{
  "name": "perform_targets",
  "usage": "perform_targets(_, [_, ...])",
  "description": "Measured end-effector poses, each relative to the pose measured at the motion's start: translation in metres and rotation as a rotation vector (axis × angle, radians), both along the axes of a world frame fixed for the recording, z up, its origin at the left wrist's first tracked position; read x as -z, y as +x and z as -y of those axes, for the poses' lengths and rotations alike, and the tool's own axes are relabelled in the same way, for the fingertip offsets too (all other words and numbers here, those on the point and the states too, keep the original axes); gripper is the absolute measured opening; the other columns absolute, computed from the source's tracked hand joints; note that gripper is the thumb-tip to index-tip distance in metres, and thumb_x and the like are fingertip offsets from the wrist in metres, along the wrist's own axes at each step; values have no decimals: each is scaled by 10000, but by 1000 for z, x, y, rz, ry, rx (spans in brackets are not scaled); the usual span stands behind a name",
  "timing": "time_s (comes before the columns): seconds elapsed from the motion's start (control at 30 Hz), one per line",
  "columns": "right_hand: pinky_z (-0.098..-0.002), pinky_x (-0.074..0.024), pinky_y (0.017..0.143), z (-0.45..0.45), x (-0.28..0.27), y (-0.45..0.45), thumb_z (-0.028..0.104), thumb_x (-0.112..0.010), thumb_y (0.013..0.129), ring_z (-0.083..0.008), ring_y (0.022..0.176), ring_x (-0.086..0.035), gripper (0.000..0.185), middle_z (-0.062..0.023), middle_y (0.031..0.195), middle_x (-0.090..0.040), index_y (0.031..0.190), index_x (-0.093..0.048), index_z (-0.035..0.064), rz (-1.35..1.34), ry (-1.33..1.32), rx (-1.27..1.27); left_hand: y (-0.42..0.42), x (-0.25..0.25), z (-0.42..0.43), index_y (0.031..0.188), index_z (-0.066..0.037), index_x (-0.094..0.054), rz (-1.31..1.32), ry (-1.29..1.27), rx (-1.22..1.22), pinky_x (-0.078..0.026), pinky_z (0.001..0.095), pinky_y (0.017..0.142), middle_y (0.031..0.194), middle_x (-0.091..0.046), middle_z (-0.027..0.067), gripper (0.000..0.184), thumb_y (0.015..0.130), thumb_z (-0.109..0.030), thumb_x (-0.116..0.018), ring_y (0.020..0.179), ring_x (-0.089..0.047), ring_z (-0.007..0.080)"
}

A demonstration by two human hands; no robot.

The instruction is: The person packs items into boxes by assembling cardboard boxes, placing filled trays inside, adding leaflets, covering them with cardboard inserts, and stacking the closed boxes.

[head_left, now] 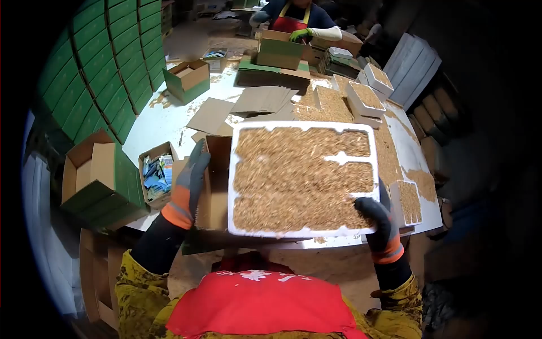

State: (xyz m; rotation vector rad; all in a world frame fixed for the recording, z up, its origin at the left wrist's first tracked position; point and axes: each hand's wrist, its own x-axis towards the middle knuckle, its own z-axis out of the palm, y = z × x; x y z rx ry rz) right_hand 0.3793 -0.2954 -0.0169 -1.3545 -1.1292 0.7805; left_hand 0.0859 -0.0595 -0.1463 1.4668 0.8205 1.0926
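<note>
The filled tray, outside the box, is pinched at four o'clock by the right hand; the left hand's grip cannot be told.

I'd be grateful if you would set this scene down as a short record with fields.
Left hand: gloved, against the side of an open cardboard box
Right hand: gloved, gripping the right edge of a white tray
Tray contents: loose brown flakes
Tray position: partly over the box
Left side: small carton of packets; stacked green boxes
Beyond: flat cardboard sheets
Far side: co-worker at another box
</note>
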Motion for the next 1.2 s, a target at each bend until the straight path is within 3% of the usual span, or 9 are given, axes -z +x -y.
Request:
perform_targets(0.3, [-285,-470,874,-49,-7,-41,89,-632,797,-167,1034,-571,684,-105,1162,-584,1403,-326,3,-90,-317,-73,-1,-28,31,1411,14,-346,-35,-79,-70,-262,285,1087,1405,-423,144,562,997,-359,-418,1296,-376,184])
perform_targets(0.43, [-297,-502,639,-61,-10,-37,340,-688,833,-157,695,-618,595,-62,907,-663,1288,-480,18,294,-649,-163,0,-15,30,1370,-26,-434,-10,45,-202,-422,270,904,1178,-597,150,499,988,-346,-447,1039,-560,190])
perform_targets(0.57, [-370,-512,644,-88,1,-22,393,-691,794,-290,660,-648,374,-153,744,-661,839,-654,24,1181,-733,-278,-11,13,-1,1290,-29,-519,251,14,-123,-441,278,903,1149,-621,119,408,991,-299,-450,1009,-584,174])
perform_targets(0.7, [-408,-506,658,-102,23,-30,419,-570,849,-318,767,-662,339,-140,770,-673,858,-659,92,1685,-737,-391,-82,105,-89,1057,11,-595,-249,165,-579,-481,328,817,1023,-657,130,237,896,-158,-557,923,-616,247])
perform_targets(0.77, [-414,-506,641,-103,31,-24,412,-580,859,-324,731,-657,348,-160,770,-668,856,-660,73,1680,-529,-452,-128,180,-136,1048,6,-602,-609,164,-748,-483,382,834,1023,-655,177,323,847,-247,-613,927,-622,337])
perform_targets(0.83, [-304,-496,570,-128,-8,-7,294,-637,878,-162,624,-626,287,-125,721,-660,930,-659,13,674,-392,-477,-121,173,-149,1056,-9,-608,-1019,-87,-837,-481,429,844,1040,-643,211,439,805,-367,-641,950,-612,385])
perform_targets(0.9, [-222,-471,530,-150,-21,28,245,-611,900,-76,627,-587,242,-51,694,-640,964,-664,18,269,-466,-202,-118,192,-164,1073,-24,-604,-1251,-170,-838,-480,441,854,1053,-644,208,538,750,-447,-674,980,-618,361])
perform_targets(1.03, [-196,-457,494,-238,100,128,259,-615,896,-65,627,-577,279,-52,776,-633,1027,-634,13,77,-354,-65,-135,234,-181,1042,-49,-599,-1300,-210,-887,-480,420,852,1038,-652,183,604,654,-490,-739,999,-616,339])
perform_targets(1.2, [-402,-443,928,-343,308,190,551,-696,739,-351,1151,-530,792,-237,1207,-571,1227,-519,-48,559,-505,227,-159,236,-191,999,-77,-623,-1194,-305,-840,-486,393,830,1024,-666,126,479,666,-393,-762,972,-627,303])
